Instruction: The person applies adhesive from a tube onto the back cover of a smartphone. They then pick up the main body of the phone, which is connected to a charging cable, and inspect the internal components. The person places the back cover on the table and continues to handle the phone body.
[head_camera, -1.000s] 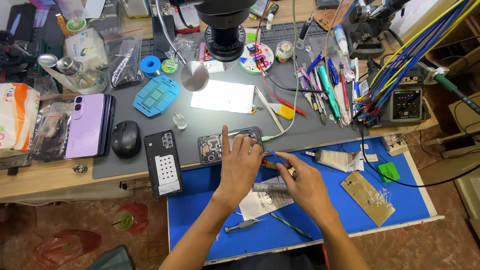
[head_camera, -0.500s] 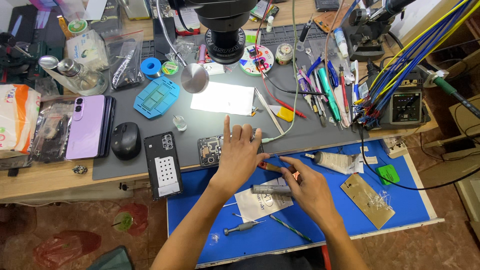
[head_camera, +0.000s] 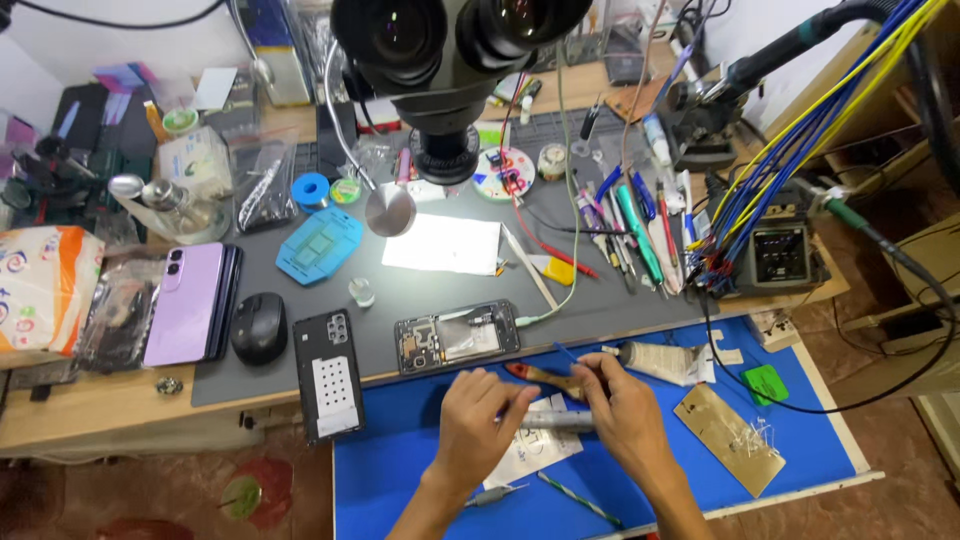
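Two hands meet over the blue mat (head_camera: 420, 470) at the worktop's near edge. Left hand (head_camera: 480, 420) pinches one end of a small grey metal tube (head_camera: 552, 421); right hand (head_camera: 620, 420) closes on the other end and also holds a thin blue-tipped tool (head_camera: 565, 352). Tube's long axis runs left-right, level. An opened black phone with exposed internals (head_camera: 457, 338) lies just beyond, long axis also left-right. A red-handled brush (head_camera: 540, 378) sits between them. Open mat to the right, up to the brass plate (head_camera: 727, 437).
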